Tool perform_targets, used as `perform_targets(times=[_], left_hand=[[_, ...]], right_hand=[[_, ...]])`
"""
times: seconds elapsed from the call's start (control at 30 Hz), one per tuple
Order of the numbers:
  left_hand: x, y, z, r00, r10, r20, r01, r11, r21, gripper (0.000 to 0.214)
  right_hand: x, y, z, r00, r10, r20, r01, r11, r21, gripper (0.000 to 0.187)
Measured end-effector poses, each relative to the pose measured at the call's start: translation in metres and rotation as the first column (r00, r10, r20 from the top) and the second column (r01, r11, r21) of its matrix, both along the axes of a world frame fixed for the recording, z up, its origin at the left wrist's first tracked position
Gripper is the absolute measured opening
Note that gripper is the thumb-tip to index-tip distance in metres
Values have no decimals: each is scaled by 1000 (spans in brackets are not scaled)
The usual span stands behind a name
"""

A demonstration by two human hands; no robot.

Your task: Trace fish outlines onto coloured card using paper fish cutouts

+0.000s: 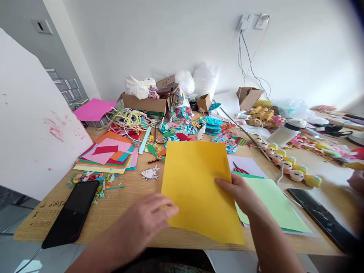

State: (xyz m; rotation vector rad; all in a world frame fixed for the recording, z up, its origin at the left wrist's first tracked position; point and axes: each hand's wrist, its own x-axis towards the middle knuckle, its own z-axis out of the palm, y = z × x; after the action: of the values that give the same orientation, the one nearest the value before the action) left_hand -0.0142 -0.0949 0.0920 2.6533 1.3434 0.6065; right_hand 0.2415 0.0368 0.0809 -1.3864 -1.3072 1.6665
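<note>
A sheet of yellow paper (196, 182) is held up in front of me, tilted above the near edge of the table. My right hand (237, 187) grips its right edge, thumb on top and the other fingers hidden behind it. At the lower left edge of the sheet is my left hand (150, 214), a little blurred, fingers loosely stretched over the paper and not closed on it. Left of the sheet lies a white paper fish cutout (150, 173). Partly under my right arm are sheets of light green paper (277, 203), with red-handled scissors (240, 169) behind them.
A stack of coloured paper (104, 153), paper scraps (106, 185) and a black phone (71, 214) lie on the left. Decorated paper fish (182, 129) and boxes (145, 103) fill the back. Small figures (288, 165), a tumbler (287, 132) and a dark device (321, 216) are on the right.
</note>
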Motion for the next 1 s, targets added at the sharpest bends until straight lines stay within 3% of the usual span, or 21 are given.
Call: perform_targets(times=[0.1,0.2,0.3,0.43,0.63,1.0], left_hand=[[-39,11,-31,934,356,-36,-358,931,-65,33],[-64,31,-56,864,479,-156,-502,846,-179,36],[-71,55,-66,851,476,-222,-519,827,-216,41],[-68,82,-70,880,402,-252,-460,853,-246,41],[-67,96,-72,896,352,-270,-420,870,-257,37],[-71,140,-70,841,462,-282,-521,832,-192,32]], right_hand=[[16,4,-8,996,25,81,-23,999,-35,27],[19,4,-16,991,24,133,-16,998,-56,22],[15,3,-19,989,43,140,-36,998,-56,21],[9,2,-18,992,76,98,-70,995,-69,26],[11,1,-20,998,33,45,-31,998,-57,33],[24,-9,-19,1000,-17,-22,14,993,-121,39]])
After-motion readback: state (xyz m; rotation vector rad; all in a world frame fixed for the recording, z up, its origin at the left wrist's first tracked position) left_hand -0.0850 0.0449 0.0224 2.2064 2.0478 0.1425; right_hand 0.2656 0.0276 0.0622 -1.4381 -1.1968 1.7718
